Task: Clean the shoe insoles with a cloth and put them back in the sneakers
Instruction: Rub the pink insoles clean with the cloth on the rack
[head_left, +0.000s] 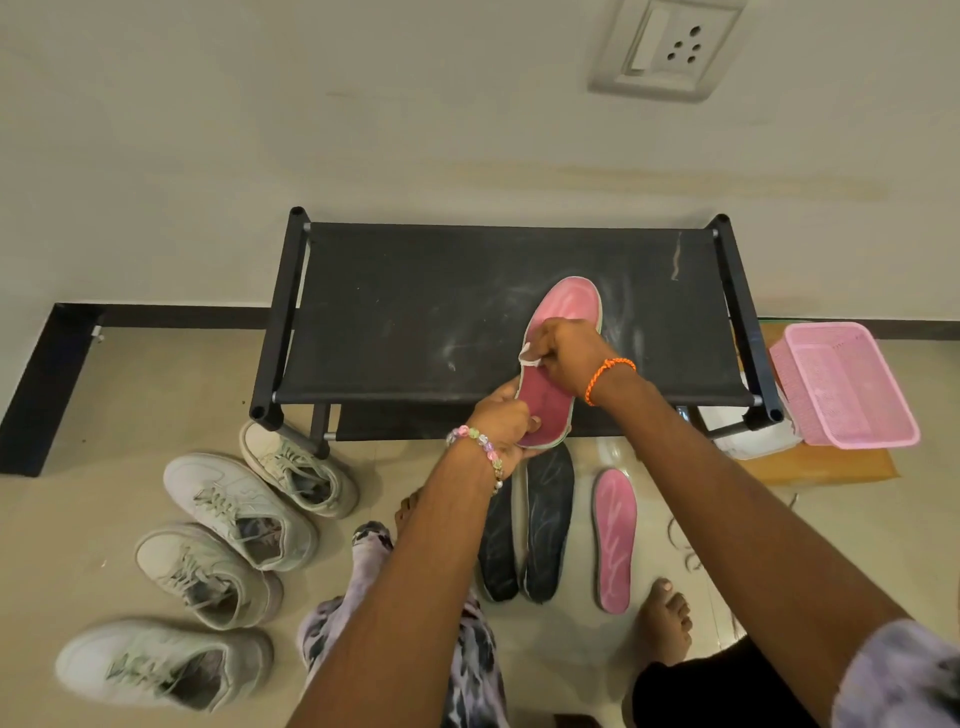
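You are holding a pink insole (553, 374) over the near edge of the black tabletop (415, 312), its toe end reaching toward the tabletop's middle. Your left hand (501, 423) is gripping its heel end, while your right hand (571, 353) is pinching a small white cloth (529, 355) against its left rim. On the floor (93, 519) beneath are lying two dark insoles (524, 540), another pink insole (614, 538) and four pale sneakers (234, 504) to your left.
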